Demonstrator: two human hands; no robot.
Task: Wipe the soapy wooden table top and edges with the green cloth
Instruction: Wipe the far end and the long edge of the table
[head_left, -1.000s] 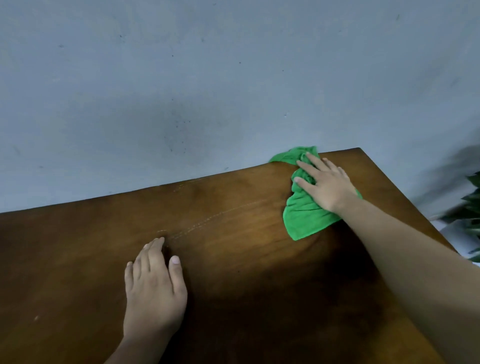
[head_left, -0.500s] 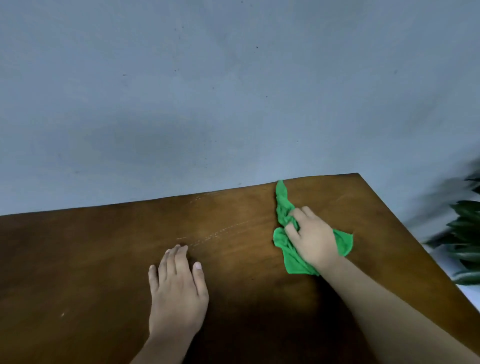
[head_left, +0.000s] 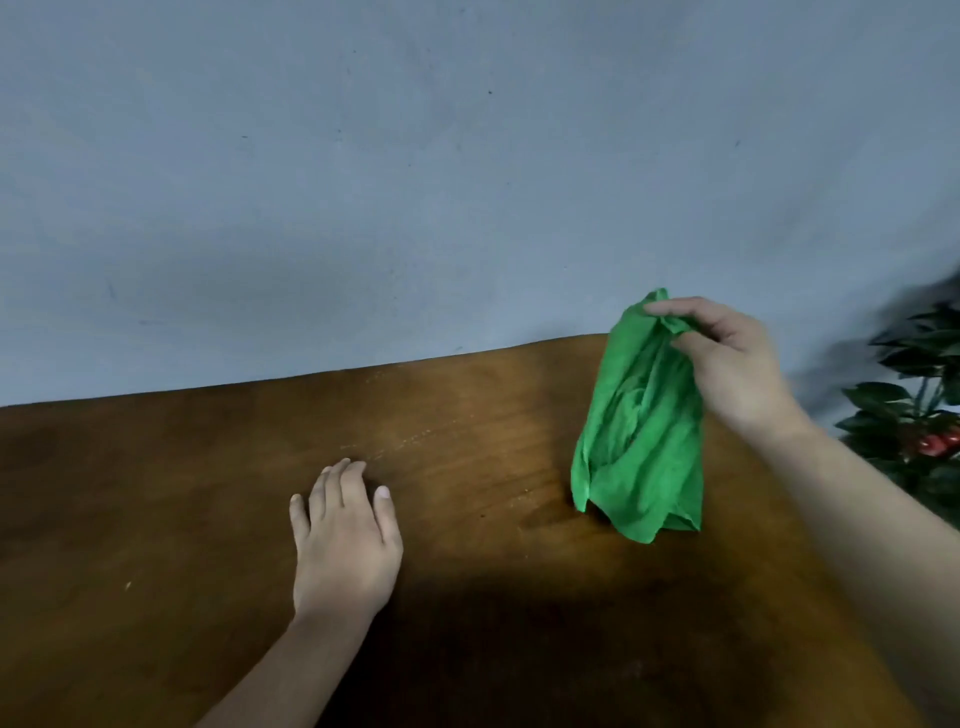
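The wooden table (head_left: 156, 493) is backed by a grey-blue wall (head_left: 467, 182). The green cloth (head_left: 641, 431) is hung above the table's right part, pinched at its top by the right hand (head_left: 737, 364). The left hand (head_left: 345, 545) is laid flat on the wood, fingers straight.

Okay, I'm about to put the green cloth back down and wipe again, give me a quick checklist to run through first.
1. Grip: right hand pinches the top of the crumpled green cloth: ok.
2. Cloth ready for wiping: it hangs bunched, not spread flat: not ok.
3. Brace: left hand rests flat on the brown wooden table top, apart from the cloth: ok.
4. Soap gone: pale soap streaks show beyond the left fingertips: not ok.
5. Far edge wiped: cannot tell.
6. Dark leafy plant past the right edge, apart from the cloth: ok.
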